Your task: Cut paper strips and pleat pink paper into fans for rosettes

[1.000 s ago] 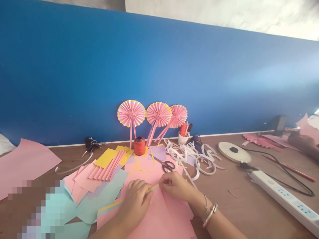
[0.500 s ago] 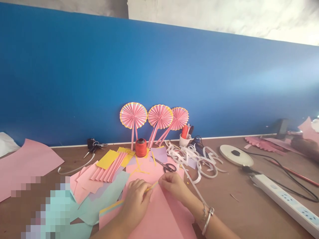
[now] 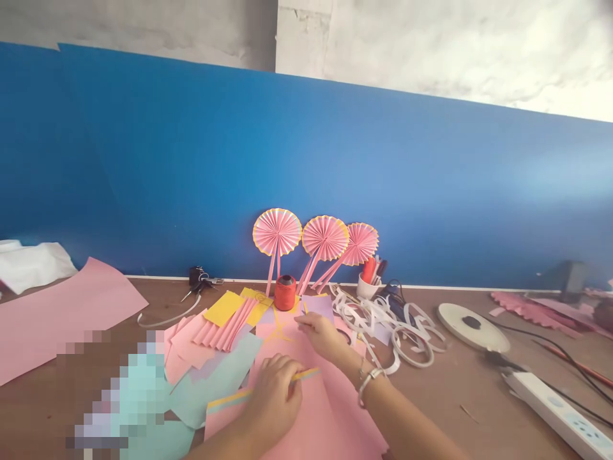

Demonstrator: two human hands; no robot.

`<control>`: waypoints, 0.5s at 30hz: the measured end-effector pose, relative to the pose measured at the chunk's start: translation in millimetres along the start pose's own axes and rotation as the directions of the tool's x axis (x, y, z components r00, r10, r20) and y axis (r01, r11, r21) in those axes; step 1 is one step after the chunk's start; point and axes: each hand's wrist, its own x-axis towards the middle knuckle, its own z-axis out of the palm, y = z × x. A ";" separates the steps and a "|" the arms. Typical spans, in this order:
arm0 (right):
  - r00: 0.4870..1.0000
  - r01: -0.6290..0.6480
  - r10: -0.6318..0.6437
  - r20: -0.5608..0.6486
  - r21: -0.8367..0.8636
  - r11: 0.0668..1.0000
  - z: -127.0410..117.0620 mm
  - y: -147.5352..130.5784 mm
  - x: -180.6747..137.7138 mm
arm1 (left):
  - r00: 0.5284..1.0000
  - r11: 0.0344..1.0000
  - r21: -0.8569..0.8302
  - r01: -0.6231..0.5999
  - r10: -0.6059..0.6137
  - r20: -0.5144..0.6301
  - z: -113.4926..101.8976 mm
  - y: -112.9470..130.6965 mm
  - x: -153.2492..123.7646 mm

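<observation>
I take the orange thread spool (image 3: 285,292) at the foot of the blue panel as my mark. My left hand (image 3: 275,399) is well in front of the spool, its grip closed narrow on a thin yellow paper strip (image 3: 309,373). It presses that strip down along the edge of the big pink sheet (image 3: 330,409), which lies flat on the tabletop (image 3: 479,396).

My right hand (image 3: 323,332) is stretched out between the left hand and the spool. Its fingertips are at the lilac paper (image 3: 320,305) just right of the spool, beside some yellow offcuts (image 3: 279,332). I cannot tell whether its grip has closed on anything; the fingers hide what is under them.

As I judge it, the step in hand is keeping the strip lined up on the sheet with one hand while the other reaches forward among the scraps. Any next move calls for steady pressure from the left hand so the strip does not slide off the edge.

Left of the spool lie a pleated pink piece (image 3: 225,322) and a yellow sheet (image 3: 224,308). Behind the spool, three paper fans (image 3: 324,237) lean on the panel.
</observation>
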 end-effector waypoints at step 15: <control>0.954 -0.299 0.241 0.177 0.535 0.790 -45.8 -14.1 -31.9 | 0.849 0.688 -0.664 0.293 -0.506 -0.150 -37.3 -12.6 26.4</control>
